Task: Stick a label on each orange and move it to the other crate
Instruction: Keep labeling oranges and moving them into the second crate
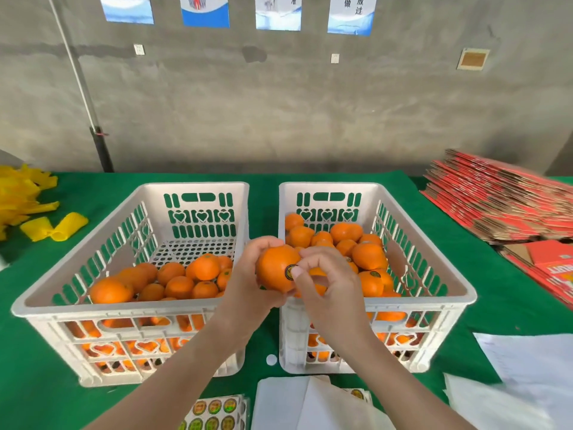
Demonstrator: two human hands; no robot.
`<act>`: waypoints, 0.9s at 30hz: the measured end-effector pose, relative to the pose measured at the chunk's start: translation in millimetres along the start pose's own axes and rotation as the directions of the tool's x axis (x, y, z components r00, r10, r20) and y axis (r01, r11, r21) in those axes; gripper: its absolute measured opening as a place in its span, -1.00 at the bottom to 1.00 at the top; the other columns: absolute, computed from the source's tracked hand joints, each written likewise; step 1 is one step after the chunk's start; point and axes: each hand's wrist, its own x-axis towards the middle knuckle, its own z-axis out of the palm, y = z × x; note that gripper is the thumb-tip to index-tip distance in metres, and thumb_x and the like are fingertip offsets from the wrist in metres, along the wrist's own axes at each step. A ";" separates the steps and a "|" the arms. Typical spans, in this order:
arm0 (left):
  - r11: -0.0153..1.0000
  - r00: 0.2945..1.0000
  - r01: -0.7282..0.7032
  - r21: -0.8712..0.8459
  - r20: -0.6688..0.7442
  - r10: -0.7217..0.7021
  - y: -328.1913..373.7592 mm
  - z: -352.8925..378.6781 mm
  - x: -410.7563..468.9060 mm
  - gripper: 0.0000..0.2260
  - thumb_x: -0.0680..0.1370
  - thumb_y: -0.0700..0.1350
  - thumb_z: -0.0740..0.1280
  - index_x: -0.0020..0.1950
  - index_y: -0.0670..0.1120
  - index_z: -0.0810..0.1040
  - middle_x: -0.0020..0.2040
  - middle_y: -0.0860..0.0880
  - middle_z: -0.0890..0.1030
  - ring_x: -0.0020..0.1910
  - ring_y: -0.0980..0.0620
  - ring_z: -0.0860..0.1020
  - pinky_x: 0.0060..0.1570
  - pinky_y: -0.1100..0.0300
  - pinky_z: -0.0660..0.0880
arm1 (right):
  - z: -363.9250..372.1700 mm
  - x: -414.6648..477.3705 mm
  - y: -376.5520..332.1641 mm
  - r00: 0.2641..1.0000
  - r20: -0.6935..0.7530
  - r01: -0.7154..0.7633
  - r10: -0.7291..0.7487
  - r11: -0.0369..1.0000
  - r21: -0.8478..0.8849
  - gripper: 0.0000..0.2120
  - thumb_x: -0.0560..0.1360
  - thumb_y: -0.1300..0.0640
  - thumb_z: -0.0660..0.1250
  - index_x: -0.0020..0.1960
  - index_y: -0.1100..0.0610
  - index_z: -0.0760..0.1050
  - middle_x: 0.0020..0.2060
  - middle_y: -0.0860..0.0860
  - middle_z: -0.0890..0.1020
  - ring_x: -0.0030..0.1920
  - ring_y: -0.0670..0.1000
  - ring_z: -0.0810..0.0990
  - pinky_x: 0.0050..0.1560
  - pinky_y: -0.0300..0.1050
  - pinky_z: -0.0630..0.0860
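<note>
Right now the left hand [248, 276] cups a round, glossy-skinned orange [273, 270], held up in the gap between the two crates, above their rims. Its fingers curl round the far side of the fruit and the palm sits under it. The right hand [328, 283] meets it from the other side: the thumb tip presses a small round dark label [290, 271] against the peel, the forefinger bends onto the orange above it, and the other fingers hang loosely curled, holding nothing.

The white slotted plastic crate on the left [124, 311] holds a layer of oranges towards its near end. The matching white crate on the right [459, 293] is fuller, and a few of its fruit show labels.

The orange probably feels light, firm and a little waxy, so a whole-hand cradle round its middle suits it better than a fingertip hold. Likely the peel gives slightly under pressure, so the label needs a firm rub rather than a hard squeeze.

A sheet of round printed stickers [214, 411] lies on the green cloth-covered table [37, 367].
</note>
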 end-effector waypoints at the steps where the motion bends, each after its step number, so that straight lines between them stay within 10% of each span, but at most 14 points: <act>1: 0.999 1.000 -0.007 0.038 -0.008 0.007 0.6 3.1 -0.7 -0.38 0.28 -0.48 0.48 0.14 0.06 0.43 0.14 0.05 0.45 0.14 -0.08 0.49 0.04 -0.10 0.58 | -1.8 -1.4 1.2 0.999 -0.017 0.028 -0.029 0.998 -0.052 -0.92 0.48 0.21 0.34 -0.19 0.14 0.53 -0.10 -0.05 0.55 -0.02 -0.20 0.49 -0.05 -0.43 0.42; 7: 0.982 0.994 -0.080 0.170 -0.055 0.091 1.5 19.8 -6.3 -0.40 0.27 -0.45 0.51 0.06 0.11 0.40 0.06 0.24 0.41 0.02 0.40 0.44 -0.17 0.47 0.48 | -11.3 -6.3 7.0 0.987 -0.068 0.124 -0.144 0.962 -0.242 -0.90 0.42 0.20 0.43 -0.23 0.14 0.52 -0.19 -0.02 0.56 -0.15 -0.08 0.50 -0.23 -0.13 0.54; 13: 0.989 0.998 -0.055 0.139 -0.010 0.057 -0.6 20.3 -9.6 -0.37 0.25 -0.49 0.49 0.07 0.11 0.40 -0.07 0.46 0.42 0.07 0.15 0.49 -0.10 0.15 0.60 | -28.1 -4.9 12.1 0.968 0.035 -0.244 0.247 0.967 -0.076 -0.56 0.26 -0.27 0.37 0.02 -0.31 0.21 -0.08 -0.28 0.46 -0.09 -0.18 0.52 -0.20 -0.21 0.56; 21: 0.988 0.996 -0.070 0.139 0.072 0.060 -15.5 25.1 -3.4 -0.38 0.21 -0.33 0.60 0.09 0.05 0.38 0.05 -0.02 0.55 -0.02 0.04 0.60 -0.16 0.25 0.58 | -17.9 -27.4 23.4 0.956 0.218 -0.231 0.198 0.963 0.136 -0.49 0.35 -0.21 0.40 0.21 -0.29 0.25 0.09 -0.36 0.41 0.10 -0.28 0.47 0.04 -0.35 0.50; 27: 0.962 0.988 -0.106 0.250 0.139 0.073 -19.6 44.7 26.1 -0.33 0.33 -0.28 0.54 0.22 0.18 0.27 0.13 0.17 0.50 0.09 0.33 0.52 -0.02 0.47 0.47 | -31.3 22.7 53.7 0.939 0.152 -0.326 0.310 0.940 0.098 -0.50 0.24 0.00 0.51 0.06 -0.21 0.33 -0.05 -0.28 0.48 -0.04 -0.36 0.47 -0.19 -0.45 0.47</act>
